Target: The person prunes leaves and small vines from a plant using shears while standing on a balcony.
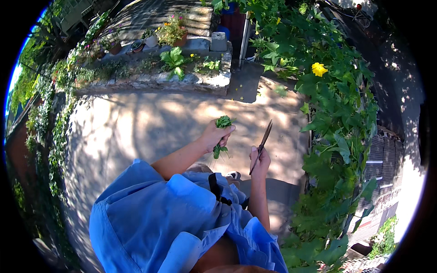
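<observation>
My left hand [218, 134] is closed around a small bunch of green leaves [224, 122], which stick out above the fist and hang below it. Thin stems or roots trail beneath. To its right, my right hand [260, 158] grips a slim dark metal tool [266, 134], pointed at its upper end; it looks like scissors or shears held along the blades, though the exact kind is hard to tell. The tool and the leaves are apart.
A leafy climbing vine [327, 136] with a yellow flower [319, 69] rises along the right. Ahead, a raised stone bed [153, 82] holds leafy plants, with potted flowers [174, 32] behind. Under me lies dappled concrete ground [164, 119]. More vines grow at the left.
</observation>
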Available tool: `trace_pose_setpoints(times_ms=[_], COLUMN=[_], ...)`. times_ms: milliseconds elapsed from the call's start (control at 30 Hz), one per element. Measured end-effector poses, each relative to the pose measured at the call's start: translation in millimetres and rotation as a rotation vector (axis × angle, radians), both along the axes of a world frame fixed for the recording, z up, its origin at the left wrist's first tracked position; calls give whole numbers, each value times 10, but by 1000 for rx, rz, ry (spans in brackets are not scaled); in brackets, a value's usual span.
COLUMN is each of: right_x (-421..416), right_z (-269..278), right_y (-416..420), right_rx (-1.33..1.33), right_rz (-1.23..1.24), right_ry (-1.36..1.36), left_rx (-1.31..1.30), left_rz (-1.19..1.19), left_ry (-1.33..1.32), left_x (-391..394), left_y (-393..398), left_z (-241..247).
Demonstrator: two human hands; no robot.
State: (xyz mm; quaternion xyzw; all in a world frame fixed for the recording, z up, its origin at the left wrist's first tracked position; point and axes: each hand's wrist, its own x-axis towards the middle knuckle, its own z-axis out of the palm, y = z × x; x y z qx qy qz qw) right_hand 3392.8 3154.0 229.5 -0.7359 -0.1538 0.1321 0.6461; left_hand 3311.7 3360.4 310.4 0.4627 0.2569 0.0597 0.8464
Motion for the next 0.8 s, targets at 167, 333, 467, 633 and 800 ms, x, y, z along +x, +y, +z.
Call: trace_pose_setpoints(times_ms=[167, 333, 467, 633, 800], right_x=[388, 481, 662, 988, 966], right_z=[89, -189, -96, 286, 704], right_y=[409, 939, 1650, 2948, 4247], right_rx=[-30, -279, -494, -472, -515], right_rz=[218, 389, 398, 467, 722], right_ry=[203, 44, -96, -358, -239], left_rx=[-42, -156, -223, -72, -48], left_rz=[275, 427, 528, 419, 177], left_ry=[112, 160, 151, 38, -246], left_x=[48, -26, 23, 212, 377], left_y=[406, 890, 1492, 2570, 3410], left_z=[-210, -681, -760, -628, -240])
